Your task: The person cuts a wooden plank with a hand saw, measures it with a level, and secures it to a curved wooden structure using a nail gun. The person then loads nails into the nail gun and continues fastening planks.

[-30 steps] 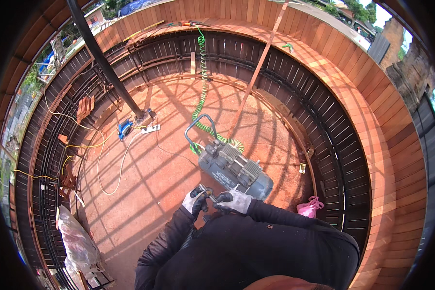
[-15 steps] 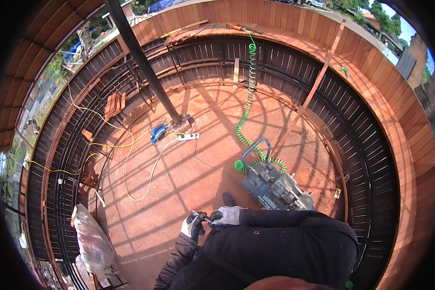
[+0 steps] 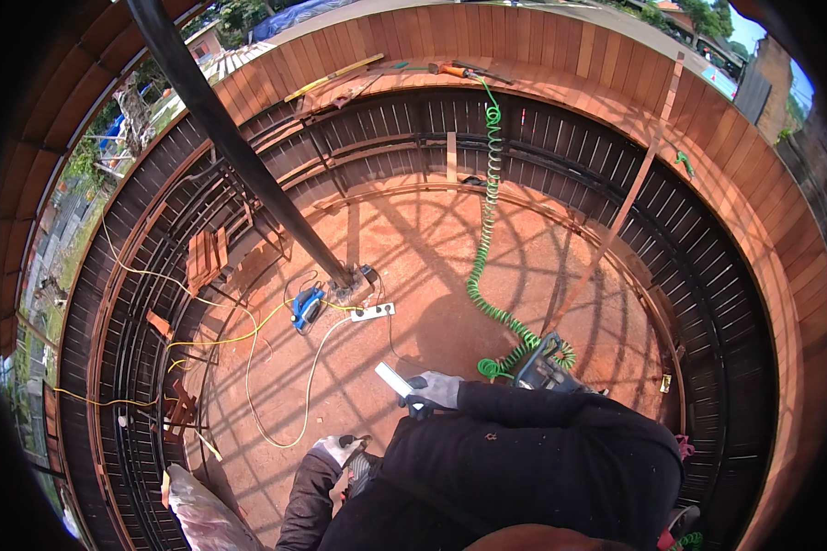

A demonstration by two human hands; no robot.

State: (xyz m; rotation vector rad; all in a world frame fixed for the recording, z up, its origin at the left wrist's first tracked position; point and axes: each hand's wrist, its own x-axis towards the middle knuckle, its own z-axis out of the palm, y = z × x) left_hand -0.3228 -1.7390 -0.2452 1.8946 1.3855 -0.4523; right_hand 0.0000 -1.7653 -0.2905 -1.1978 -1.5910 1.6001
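My right hand point(image 3: 435, 391), in a grey-and-white work glove, is closed round a short, straight white bar point(image 3: 393, 378) whose far end sticks out to the left. Lower and to the left, the gloved fingers of my left hand point(image 3: 340, 449) are curled at the top of a dark grey, ribbed object point(image 3: 362, 471) beside my body. My dark clothing covers part of that object, so its kind does not show. The two hands are apart.
A compressor point(image 3: 544, 369) with a coiled green hose point(image 3: 483, 243) is partly hidden by my right arm. A blue power tool point(image 3: 307, 308) and a white power strip point(image 3: 372, 312) lie near the black post point(image 3: 248, 165). Cables cross the floor. A curved wooden bench point(image 3: 579, 96) surrounds me.
My hands, together on a small dark object before, have separated. The left moved down toward my body; the right now holds the white bar. The view has shifted and the compressor is more covered.
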